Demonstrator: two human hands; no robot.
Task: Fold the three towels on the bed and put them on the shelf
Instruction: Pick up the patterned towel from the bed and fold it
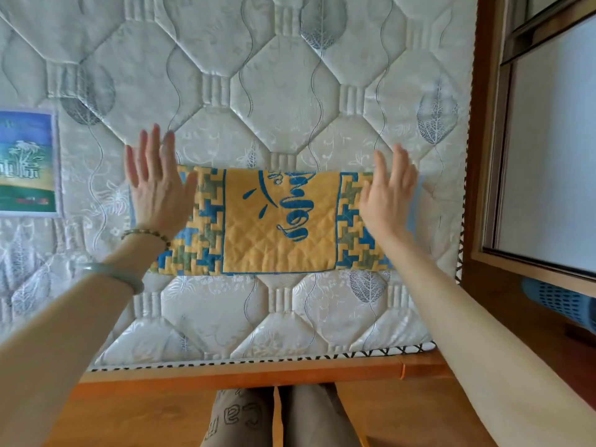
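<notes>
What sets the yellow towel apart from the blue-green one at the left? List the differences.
Look: the yellow towel has blue script and stepped end bands; the blue-green towel shows a picture in a pale border.
Place: the yellow towel lies central, whole; the blue-green towel is cut by the left frame edge.
Hands: left hand and right hand are at the yellow towel's ends; none touches the blue-green towel.
Both lie flat on the mattress.
</notes>
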